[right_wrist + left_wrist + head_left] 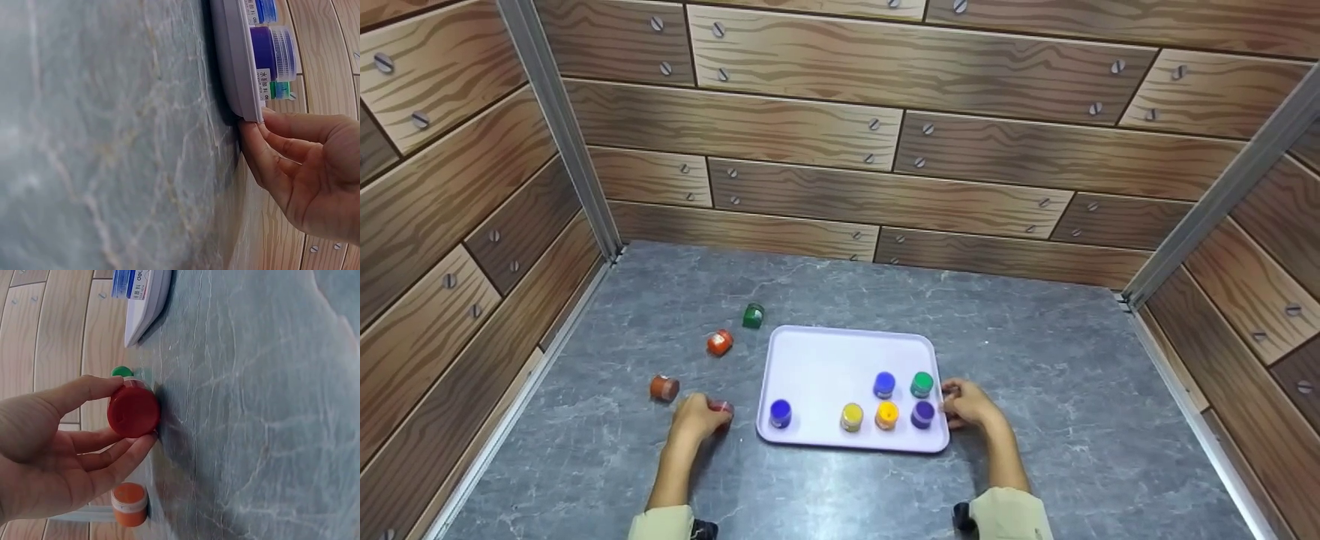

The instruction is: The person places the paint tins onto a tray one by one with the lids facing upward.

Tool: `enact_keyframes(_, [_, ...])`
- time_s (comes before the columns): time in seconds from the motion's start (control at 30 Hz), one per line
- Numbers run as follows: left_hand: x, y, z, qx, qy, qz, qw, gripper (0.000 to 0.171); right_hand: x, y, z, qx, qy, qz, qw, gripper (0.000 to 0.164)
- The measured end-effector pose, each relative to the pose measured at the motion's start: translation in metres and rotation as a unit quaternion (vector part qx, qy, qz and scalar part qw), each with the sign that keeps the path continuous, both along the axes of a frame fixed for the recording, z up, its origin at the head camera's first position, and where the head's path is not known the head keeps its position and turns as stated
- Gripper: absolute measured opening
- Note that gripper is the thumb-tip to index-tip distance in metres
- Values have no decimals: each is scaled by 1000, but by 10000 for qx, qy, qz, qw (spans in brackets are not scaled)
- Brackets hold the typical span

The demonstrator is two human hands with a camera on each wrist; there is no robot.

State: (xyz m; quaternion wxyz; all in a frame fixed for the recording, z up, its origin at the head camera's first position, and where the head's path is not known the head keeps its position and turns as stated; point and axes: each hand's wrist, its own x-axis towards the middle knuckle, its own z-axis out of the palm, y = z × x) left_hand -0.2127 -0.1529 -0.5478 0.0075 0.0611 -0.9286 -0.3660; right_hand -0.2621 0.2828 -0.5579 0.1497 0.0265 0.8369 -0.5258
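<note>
My left hand [697, 416] grips a red paint jar [134, 412] between thumb and fingers, on the grey table left of the tray. In the left wrist view the red lid faces the camera. The lilac tray [817, 360] carries a yellow jar [852, 417], an orange-yellow jar [886, 415], a purple jar [922, 414], a green jar [922, 384], a blue jar [884, 385] and, apart at the left, another blue jar [781, 413]. My right hand [971, 403] pinches the tray's right rim, thumb above and fingers below, as the right wrist view shows.
Left of the tray lie a brown-orange jar [664, 388], an orange-red jar [720, 343] and a dark green jar [753, 316]. Wood-patterned walls [810, 127] with metal corner posts [562, 127] enclose the grey marbled table [1035, 330] at the back and sides.
</note>
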Motion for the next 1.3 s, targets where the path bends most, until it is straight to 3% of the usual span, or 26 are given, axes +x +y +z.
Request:
enact_keyframes(0.4, [2,-1,-4,279,26,43,9996,30,0,0,-2,-140,-34,-148,9998,40])
enact_keyframes(0.67, [3,5,4,319,266,161,9990,34,1,-1,-2,-240,-136,-269,9993,42])
enact_keyframes(0.93, [4,13,9,568,761,89,9954,35,1,-1,-2,-265,-125,-392,9988,41])
enact_keyframes(1.3, [9,27,25,796,813,-104,9935,36,1,0,-5,-357,-162,-487,9980,40])
